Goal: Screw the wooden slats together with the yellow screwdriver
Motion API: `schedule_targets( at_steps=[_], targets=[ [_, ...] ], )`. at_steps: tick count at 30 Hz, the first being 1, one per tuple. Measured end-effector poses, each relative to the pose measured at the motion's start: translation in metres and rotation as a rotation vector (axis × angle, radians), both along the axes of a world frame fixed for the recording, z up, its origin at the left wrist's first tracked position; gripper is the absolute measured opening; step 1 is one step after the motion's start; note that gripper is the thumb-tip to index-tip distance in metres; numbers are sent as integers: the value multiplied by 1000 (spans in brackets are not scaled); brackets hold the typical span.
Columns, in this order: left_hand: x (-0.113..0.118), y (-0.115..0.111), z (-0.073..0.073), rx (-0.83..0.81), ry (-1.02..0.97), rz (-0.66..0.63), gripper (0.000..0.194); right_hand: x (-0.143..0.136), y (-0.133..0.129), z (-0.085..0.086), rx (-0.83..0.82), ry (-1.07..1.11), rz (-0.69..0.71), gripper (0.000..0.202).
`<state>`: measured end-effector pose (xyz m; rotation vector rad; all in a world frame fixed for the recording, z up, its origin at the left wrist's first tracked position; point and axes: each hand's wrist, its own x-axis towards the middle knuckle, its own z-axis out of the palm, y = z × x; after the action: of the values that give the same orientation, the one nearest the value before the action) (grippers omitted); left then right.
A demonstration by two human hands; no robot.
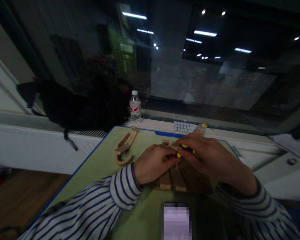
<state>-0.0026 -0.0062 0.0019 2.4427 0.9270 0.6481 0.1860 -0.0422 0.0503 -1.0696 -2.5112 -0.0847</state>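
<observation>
Both my hands meet above a brown board (198, 181) on the green-topped table. My right hand (210, 155) has its fingers closed round a small yellow and black object (182, 150), whose shape is partly covered. Just to its left, my left hand (156, 161) pinches close to the same object; what lies between its fingertips is hidden. Under the hands, two light wooden strips (165, 181) (178, 180) lie side by side on the board. A small wood end (165, 142) shows beyond my left hand.
Curved and straight wooden pieces (125, 146) lie at the table's back left. On the sill stand a water bottle (135, 107) and a clear bag with yellow bits (199, 130). A pixelated phone-like shape (176, 221) is at the near edge. A black bag (85, 106) sits left.
</observation>
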Motion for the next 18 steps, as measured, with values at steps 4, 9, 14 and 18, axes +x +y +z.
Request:
schedule_targets(
  at_steps=[4, 9, 14, 18],
  targets=[
    [0, 0, -1, 7, 6, -12, 21, 1, 0, 0, -13, -5, -21, 26],
    [-1, 1, -2, 9, 3, -50, 22, 0, 2, -1, -11, -13, -23, 26],
    [0, 2, -3, 10, -3, -39, 21, 0, 1, -1, -23, -14, -25, 25],
    [0, 1, -3, 17, -10, 14, 20, 1, 2, -1, -38, -7, -24, 24]
  ],
)
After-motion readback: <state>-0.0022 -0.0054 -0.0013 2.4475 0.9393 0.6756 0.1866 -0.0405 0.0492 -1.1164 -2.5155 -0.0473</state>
